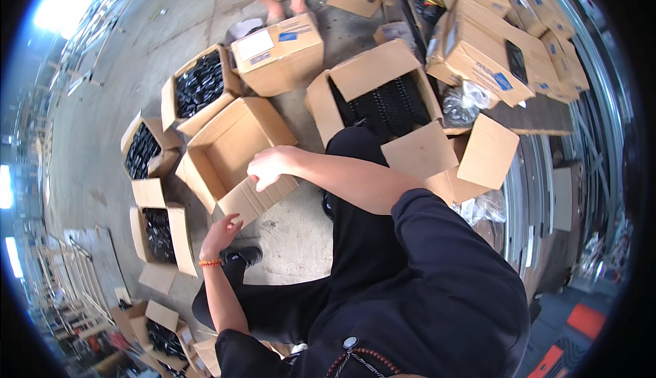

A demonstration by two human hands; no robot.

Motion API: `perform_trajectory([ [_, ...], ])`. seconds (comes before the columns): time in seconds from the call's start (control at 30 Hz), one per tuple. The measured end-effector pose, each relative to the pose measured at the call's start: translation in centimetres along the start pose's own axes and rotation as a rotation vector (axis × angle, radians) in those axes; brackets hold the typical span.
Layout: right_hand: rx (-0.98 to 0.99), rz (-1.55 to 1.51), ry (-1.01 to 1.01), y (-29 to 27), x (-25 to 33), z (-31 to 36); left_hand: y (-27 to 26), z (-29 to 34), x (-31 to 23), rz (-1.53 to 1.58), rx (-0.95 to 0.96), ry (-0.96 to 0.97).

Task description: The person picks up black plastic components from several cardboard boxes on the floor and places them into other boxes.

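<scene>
An opened cardboard box with its inside showing bare stands on the floor in front of me. Its near flap folds out toward me. My right hand reaches over the near side of this box, its fingers curled downward; what they hold, if anything, is hidden. At the flap's left corner is my left hand, fingers partly stretched and apart; whether the fingertips touch the cardboard I cannot tell. An orange bead bracelet circles my left wrist.
Boxes of small black parts stand to the left. A larger carton of black ribbed pieces is by my right knee. Stacked cartons carry a phone at the right. Another person's hands are behind a closed box.
</scene>
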State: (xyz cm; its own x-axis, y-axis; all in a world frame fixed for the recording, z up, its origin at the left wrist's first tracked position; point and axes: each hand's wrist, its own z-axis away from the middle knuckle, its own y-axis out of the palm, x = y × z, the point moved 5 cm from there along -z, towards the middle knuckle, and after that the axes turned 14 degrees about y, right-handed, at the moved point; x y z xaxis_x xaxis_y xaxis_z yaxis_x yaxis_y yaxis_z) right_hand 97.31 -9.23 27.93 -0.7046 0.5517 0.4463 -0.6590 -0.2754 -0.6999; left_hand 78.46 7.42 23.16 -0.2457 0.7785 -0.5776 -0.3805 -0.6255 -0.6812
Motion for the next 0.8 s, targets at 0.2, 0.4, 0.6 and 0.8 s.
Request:
perform_trajectory([
  [0.2,-0.077,-0.041,0.039,-0.1,-2.6,1.0,0.3,0.3,-4.1,-0.006,0.007,0.007],
  [0.4,-0.097,-0.087,0.086,-0.8,-3.6,3.1,1.8,1.4,-5.6,0.068,-0.004,0.044],
  [0.6,-0.060,-0.047,0.046,-0.6,-3.3,2.7,2.3,1.5,-4.3,0.081,-0.001,0.046],
  [0.8,-0.094,-0.199,-0.053,-1.7,-2.8,2.7,1.5,2.1,-1.7,-0.043,-0.042,-0.003],
])
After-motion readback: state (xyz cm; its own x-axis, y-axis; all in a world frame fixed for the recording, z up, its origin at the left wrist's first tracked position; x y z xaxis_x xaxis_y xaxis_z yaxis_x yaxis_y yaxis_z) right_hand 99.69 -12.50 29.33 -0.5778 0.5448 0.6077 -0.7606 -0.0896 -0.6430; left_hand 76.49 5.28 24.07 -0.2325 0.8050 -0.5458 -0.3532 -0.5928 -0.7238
